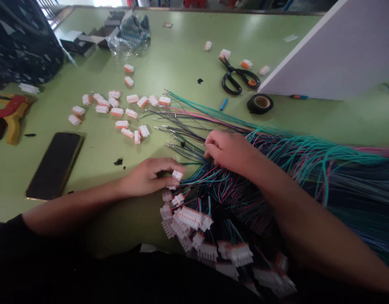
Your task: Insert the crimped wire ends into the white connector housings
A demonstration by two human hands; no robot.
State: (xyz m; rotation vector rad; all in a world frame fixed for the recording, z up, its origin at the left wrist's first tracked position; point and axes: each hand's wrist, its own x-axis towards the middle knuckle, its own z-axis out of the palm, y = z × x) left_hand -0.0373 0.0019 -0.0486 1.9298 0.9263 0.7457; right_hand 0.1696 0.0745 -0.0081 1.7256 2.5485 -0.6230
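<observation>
Between the thumb and fingers of my left hand (153, 176) is a small white connector housing (177, 175), with teal wires running from it to the right. My right hand (228, 150) has its fingers curled closed over the wire bundle (276, 156), pinching a wire; its fingertips are partly hidden. Loose wires with bare metal terminals (166, 143) fan out left of that hand. Below both hands hangs a cluster of white connectors (190, 217) fitted on wires near my body. Several loose white and orange connector housings (117, 112) lie scattered beyond my left hand.
A phone (55, 164) lies at left, near a red and yellow tool (12, 116). Black scissors (237, 78), black tape (260, 103) and a blue cap-like piece (224, 104) lie beyond my right hand. A white panel (336, 55) stands at right; boxes (79, 42) and plastic wrap (128, 40) sit far left.
</observation>
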